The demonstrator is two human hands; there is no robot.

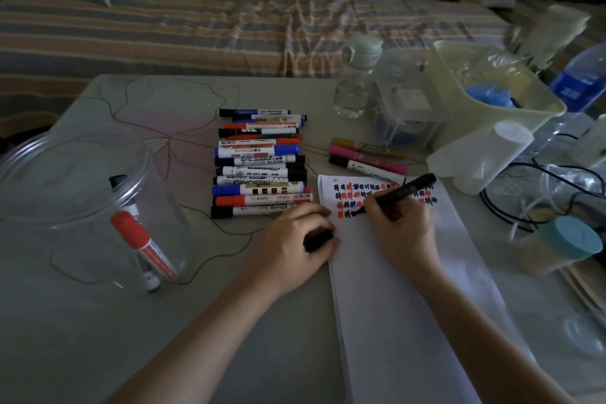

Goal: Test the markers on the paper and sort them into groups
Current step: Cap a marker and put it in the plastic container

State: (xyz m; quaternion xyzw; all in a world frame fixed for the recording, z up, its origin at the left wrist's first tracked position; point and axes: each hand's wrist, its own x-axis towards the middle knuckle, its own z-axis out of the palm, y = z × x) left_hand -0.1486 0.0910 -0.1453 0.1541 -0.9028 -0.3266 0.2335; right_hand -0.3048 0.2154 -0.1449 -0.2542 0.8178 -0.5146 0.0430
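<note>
Our forearms come in nearest from the bottom edge, and between them lies the paper (403, 289), a long white sheet, smooth and matt, running away from us on the grey table (98, 321). Beyond it to the left stands a clear plastic jar (82, 193), round and glossy, with a red-capped marker (141, 244) and another one leaning inside. Next in size is the sorted row of markers (260, 162), a neat stack of black, blue and red barrels lying side by side, just left of the paper's top. A smaller group of three markers (367, 159), yellow, pink and a white-barrelled one, lies above the paper.

Our right hand (400, 226) pinches the black marker (401, 192) between thumb and curled fingers, tip down on the sheet among rows of small red, blue and black test marks (377, 198). Our left hand (292, 236) rests on the table at the paper's edge, fingers curled round a short black piece (318, 238), which we take to be the cap.

To do this test well, we judge that we should keep the left hand close against the sheet so it cannot slide, draw a short firm stroke in a bare spot, check how dense the ink is, then recap before choosing a group.
</note>
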